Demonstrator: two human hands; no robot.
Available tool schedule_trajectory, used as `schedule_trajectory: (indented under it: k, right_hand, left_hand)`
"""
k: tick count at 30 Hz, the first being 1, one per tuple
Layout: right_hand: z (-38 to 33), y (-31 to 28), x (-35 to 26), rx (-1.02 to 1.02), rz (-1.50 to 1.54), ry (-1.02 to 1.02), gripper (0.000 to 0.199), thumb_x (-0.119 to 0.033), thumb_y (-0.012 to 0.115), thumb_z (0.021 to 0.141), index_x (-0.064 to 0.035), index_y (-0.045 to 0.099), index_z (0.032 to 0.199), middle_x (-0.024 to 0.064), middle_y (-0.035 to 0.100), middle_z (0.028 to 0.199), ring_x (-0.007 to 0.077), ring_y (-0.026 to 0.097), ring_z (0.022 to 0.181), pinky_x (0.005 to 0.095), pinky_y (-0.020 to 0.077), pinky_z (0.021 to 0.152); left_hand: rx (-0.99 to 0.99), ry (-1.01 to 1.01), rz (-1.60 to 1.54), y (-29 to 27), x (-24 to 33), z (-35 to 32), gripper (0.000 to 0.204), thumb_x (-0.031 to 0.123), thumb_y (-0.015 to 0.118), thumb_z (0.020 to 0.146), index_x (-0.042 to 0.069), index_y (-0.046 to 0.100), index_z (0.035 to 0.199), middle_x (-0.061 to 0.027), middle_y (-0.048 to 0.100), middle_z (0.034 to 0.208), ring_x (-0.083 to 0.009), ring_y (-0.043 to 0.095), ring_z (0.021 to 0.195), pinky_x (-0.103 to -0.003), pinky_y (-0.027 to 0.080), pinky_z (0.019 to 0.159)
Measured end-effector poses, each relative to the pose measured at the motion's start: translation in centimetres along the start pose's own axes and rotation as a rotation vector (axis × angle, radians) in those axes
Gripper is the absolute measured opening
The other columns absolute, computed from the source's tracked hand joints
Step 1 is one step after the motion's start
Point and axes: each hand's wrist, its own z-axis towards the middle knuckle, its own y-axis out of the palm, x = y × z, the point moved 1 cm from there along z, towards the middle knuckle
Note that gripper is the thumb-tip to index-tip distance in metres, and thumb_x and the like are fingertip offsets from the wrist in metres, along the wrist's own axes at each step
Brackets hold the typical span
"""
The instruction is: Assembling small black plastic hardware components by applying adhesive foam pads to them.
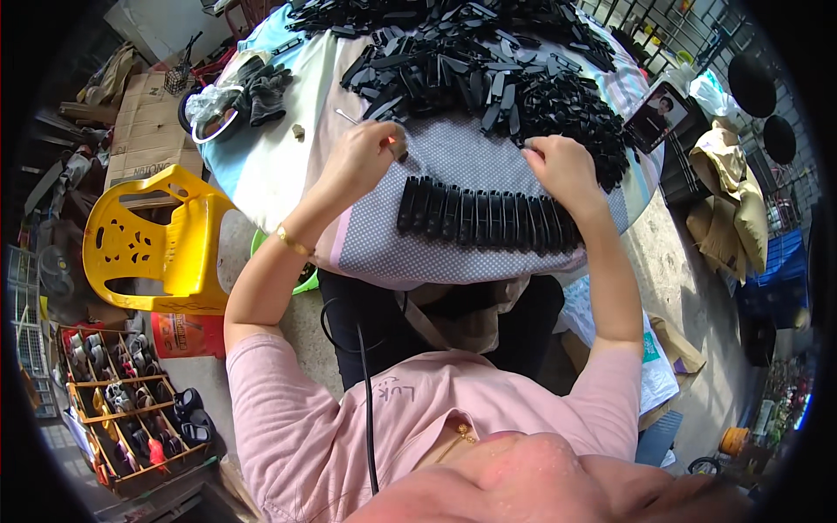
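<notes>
My left hand (368, 155) is closed in a pinch over the left part of the table, with something small and dark at its fingertips that I cannot make out. A thin white-tipped stick (346, 115) shows just beyond its knuckles; whether it is held or lying there is unclear. My right hand (565, 170) is also closed, its fingertips pinched together at the near edge of a large heap of black plastic pieces (558, 109); what they hold is hidden. Between me and both hands, several long black pieces (484, 218) stand side by side in a neat row.
The round table has a patterned cloth (366, 235). Dark gloves (264, 91) and a white round item (215, 126) lie at its left; a phone (658, 118) stands at the right. A yellow chair (196, 253), a red bucket (187, 336) and a shoe rack (122, 383) are leftward.
</notes>
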Motion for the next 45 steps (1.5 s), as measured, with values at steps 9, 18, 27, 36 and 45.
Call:
schedule_trajectory:
  k: [9,18,27,36,45]
  right_hand:
    - [4.3,2.5,-0.1,-0.201,-0.202,0.146,0.025,-0.031,0.068,0.073,-0.0058,0.067,0.076,0.0136,0.065,0.076,0.0304,0.063,0.075,0.0403,0.0506,0.068]
    - [3.9,2.0,0.3,-0.283,-0.128,0.149,0.016,-0.02,0.068,0.068,-0.0061,0.066,0.076,0.012,0.063,0.08,0.0286,0.062,0.08,0.0393,0.0499,0.071]
    - [2.0,-0.7,-0.3,0.056,0.17,0.035,0.015,-0.012,0.069,0.072,-0.0005,0.066,0.081,0.0095,0.062,0.076,0.0213,0.062,0.07,0.0323,0.0485,0.063]
    - [-0.5,-2.0,-6.2,0.23,1.247,0.169,0.018,0.001,0.061,0.083,0.0014,0.061,0.102,0.0047,0.063,0.081,0.0109,0.062,0.073,0.0245,0.0533,0.069]
    - [-0.7,-1.7,-6.7,0.374,0.813,-0.127,0.014,0.003,0.063,0.078,0.0013,0.063,0.092,0.0074,0.064,0.086,0.0133,0.062,0.075,0.0233,0.0507,0.068]
  left_hand:
    - [0.095,-0.107,0.662,2.2,-1.0,6.3,0.022,0.009,0.058,0.075,-0.001,0.06,0.095,-0.0167,0.059,0.097,-0.0317,0.055,0.097,-0.041,0.048,0.079]
    - [0.259,0.032,0.202,1.6,1.4,6.7,0.027,0.014,0.063,0.072,-0.002,0.053,0.092,-0.0171,0.061,0.083,-0.0306,0.062,0.078,-0.039,0.049,0.069]
    - [-0.385,-0.364,-1.273,4.4,3.8,4.8,0.037,0.018,0.043,0.092,-0.002,0.043,0.122,-0.0083,0.055,0.086,-0.0141,0.053,0.071,-0.028,0.046,0.067]
    - [-0.477,-0.239,-1.472,4.3,5.7,2.3,0.04,0.017,0.051,0.092,0.006,0.039,0.128,-0.013,0.057,0.105,-0.0206,0.061,0.084,-0.031,0.052,0.069]
    - [-0.502,-0.129,-1.05,3.8,4.7,3.0,0.024,0.018,0.058,0.089,-0.003,0.055,0.099,-0.0063,0.06,0.083,-0.009,0.058,0.063,-0.02,0.045,0.049]
